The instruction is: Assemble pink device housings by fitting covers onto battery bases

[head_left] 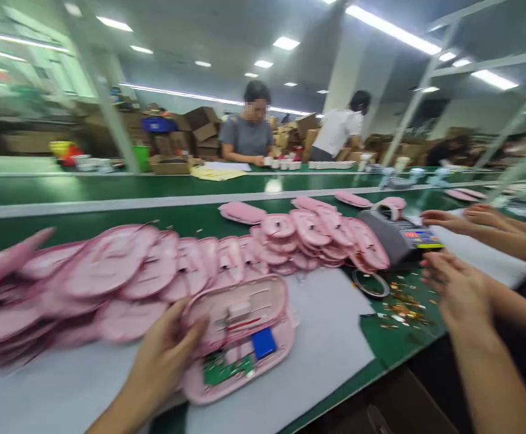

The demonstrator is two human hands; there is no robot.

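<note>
My left hand [167,346] is closed around the left edge of a pink plastic casing [245,295], whose two halves lie apart, one partly over the other. In the lower half sit a green circuit board [227,369] and a blue battery [263,343]; a red wire runs along the upper half. My right hand [459,295], somewhat blurred, is in the air at the right with its fingers loosely bent and apart, and I see nothing in them. Nearest to it are a grey tape dispenser [392,238] with a lit display and scattered amber tape pieces [405,307].
Pink casing halves [113,259] lie in overlapping piles along the green bench [408,346]. A tape ring [371,284] rests by the dispenser. At the right are a co-worker's hands [475,218]. Two people stand beyond the bench. White sheets [326,343] cover part of it.
</note>
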